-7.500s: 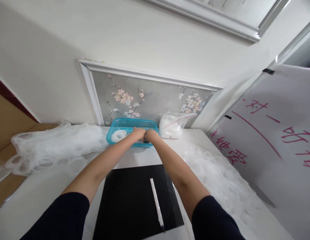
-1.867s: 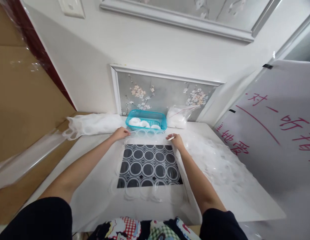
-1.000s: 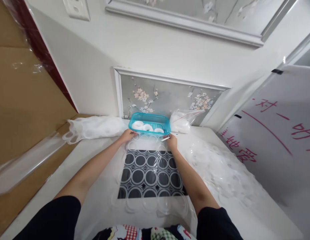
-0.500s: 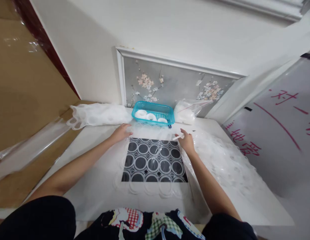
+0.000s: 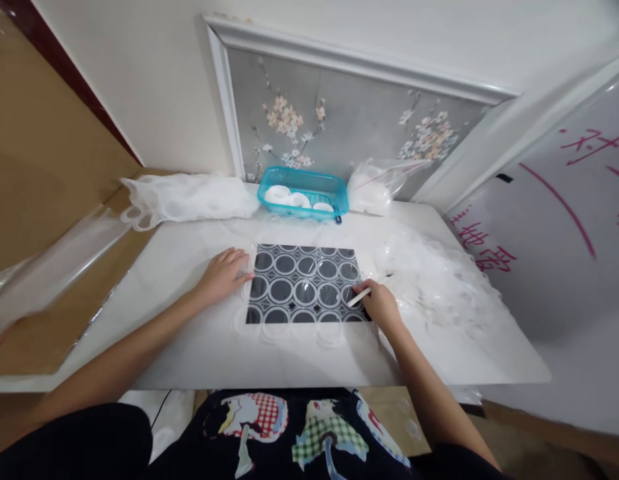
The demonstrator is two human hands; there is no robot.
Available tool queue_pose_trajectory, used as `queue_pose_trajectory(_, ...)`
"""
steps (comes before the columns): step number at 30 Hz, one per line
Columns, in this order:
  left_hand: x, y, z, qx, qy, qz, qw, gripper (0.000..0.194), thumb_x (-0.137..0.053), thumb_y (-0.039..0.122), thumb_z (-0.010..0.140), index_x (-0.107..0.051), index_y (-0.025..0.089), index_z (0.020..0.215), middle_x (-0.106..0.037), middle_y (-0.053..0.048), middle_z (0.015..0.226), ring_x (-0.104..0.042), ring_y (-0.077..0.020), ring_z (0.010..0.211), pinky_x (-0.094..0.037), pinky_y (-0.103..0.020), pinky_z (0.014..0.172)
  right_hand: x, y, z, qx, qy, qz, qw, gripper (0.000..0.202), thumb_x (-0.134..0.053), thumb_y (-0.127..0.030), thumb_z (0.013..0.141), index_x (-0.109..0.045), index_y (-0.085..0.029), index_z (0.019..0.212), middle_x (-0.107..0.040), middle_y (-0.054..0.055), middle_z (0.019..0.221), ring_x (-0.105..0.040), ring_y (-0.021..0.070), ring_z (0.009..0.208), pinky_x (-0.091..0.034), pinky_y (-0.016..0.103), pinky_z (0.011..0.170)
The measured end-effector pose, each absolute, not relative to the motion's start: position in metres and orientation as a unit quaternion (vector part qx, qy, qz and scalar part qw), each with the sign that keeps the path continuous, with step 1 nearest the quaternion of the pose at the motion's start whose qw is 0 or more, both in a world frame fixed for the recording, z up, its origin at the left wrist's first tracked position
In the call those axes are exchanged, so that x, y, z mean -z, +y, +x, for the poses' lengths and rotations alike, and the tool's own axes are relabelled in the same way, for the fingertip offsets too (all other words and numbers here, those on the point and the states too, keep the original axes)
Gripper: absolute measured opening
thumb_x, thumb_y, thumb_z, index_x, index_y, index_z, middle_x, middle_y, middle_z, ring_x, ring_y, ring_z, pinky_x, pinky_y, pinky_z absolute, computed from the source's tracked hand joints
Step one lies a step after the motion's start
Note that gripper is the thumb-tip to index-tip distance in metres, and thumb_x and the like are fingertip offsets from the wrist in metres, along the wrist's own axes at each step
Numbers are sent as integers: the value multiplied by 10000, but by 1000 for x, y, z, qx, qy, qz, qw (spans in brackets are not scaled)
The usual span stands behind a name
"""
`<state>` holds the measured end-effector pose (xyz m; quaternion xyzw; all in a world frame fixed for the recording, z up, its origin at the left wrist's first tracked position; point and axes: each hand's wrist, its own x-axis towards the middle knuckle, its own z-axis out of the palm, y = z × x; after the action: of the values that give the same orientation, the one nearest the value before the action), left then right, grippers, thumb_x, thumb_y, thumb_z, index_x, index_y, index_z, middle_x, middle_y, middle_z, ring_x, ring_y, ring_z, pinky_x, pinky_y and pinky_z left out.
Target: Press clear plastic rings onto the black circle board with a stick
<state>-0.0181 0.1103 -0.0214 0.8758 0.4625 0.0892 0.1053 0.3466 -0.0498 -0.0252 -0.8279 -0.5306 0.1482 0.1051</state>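
A dark sheet (image 5: pixel 305 293) printed with rows of pale rings lies flat on the white table, and translucent film with ring shapes shows around its edges. At the sheet's left edge, my left hand (image 5: pixel 223 273) rests palm down with fingers stretched out, the thumb near the border. My right hand (image 5: pixel 379 303) is closed around a short white stick (image 5: pixel 359 297) at the sheet's right edge. The stick points down-left over the printed rings. What kind of stick it is, I cannot tell.
Behind the sheet stands a blue plastic basket (image 5: pixel 304 180) with several white rolls in it. A bundle of white netted film (image 5: pixel 189 198) lies left of it, a clear bag (image 5: pixel 372 187) right. Crumpled translucent film (image 5: pixel 439 280) spreads over the table's right side.
Both hands have moved from the sheet's far corners nearer to me, along its left and right edges. The stick has gone with my right hand. My view has shifted too.
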Motion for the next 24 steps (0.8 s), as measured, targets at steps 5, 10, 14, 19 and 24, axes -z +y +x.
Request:
queue_pose_trajectory(5,22,117,0,-114,466,869,118,193,-547,292,841,-684,167,896,-628,-164,1272,-511,-338,1273,-381,-492,1110,14,-39,347,-157,-511,-839,103,239,-512,-371,921,-685,-206,923,-740,77,878,-673,240,862,-395,283,663)
queue_pose_trajectory(10,24,119,7,-149,475,856,135,155,-519,202,830,-656,179,761,-642,-135,1232,-572,-301,1179,-428,-459,1067,9,-34,354,-96,-472,-865,138,280,-499,-393,929,-688,-196,988,-739,107,901,-672,276,876,-404,310,671)
queue_pose_trajectory(14,26,125,11,-184,495,836,149,140,-512,203,856,-639,163,812,-638,-140,1182,-599,-277,1105,-445,-418,1032,10,-20,356,-71,-463,-871,152,290,-508,-384,927,-695,-175,1003,-729,146,947,-658,300,922,-423,341,719)
queue_pose_trajectory(19,25,116,9,-212,511,817,161,181,-530,282,895,-610,147,986,-622,-121,1123,-581,-273,1093,-441,-415,1009,14,-13,348,-28,-458,-870,179,375,-532,-342,903,-636,-114,1182,-682,203,1135,-580,337,1090,-428,401,877)
queue_pose_trajectory(24,16,64,-14,-211,431,865,147,405,-595,384,888,-558,121,1194,-585,-134,1248,-537,-293,1181,-415,-430,1034,5,-39,310,-64,-529,-776,337,466,-562,-434,867,-620,-146,1229,-714,133,1085,-627,270,909,-472,387,839)
